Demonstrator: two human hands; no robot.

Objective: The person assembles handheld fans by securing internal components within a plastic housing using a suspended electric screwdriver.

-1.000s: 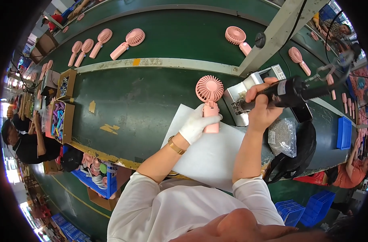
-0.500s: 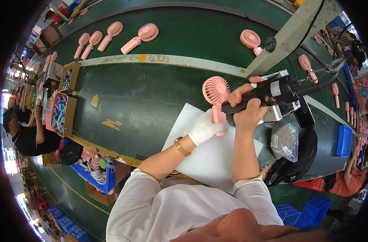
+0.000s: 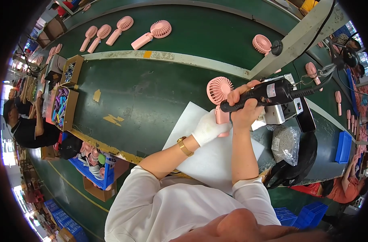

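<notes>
My left hand (image 3: 210, 127), in a white glove, is closed round the handle of a pink handheld fan (image 3: 219, 90). The round fan head points away from me, above a white foam sheet (image 3: 192, 158) on the bench. Bare, my right hand (image 3: 246, 105) wraps round a black electric screwdriver (image 3: 260, 97) with a cord at its far end. The tool lies slanted, its tip end at the fan's neck. Whether the tip touches the fan is hidden behind the tool and fingers.
Several pink fans (image 3: 160, 29) lie on the green conveyor (image 3: 208, 36) beyond the bench's pale rail. Cardboard boxes of small parts (image 3: 62, 105) stand at left. A metal post (image 3: 299, 38), a silver device (image 3: 274, 115), a plastic bag of small parts (image 3: 285, 144) and a blue tray (image 3: 343, 147) are at right.
The screwdriver's tip end has come over the fan's neck, covering more of it. The fans on the conveyor appear further right, and the whole view has shifted slightly.
</notes>
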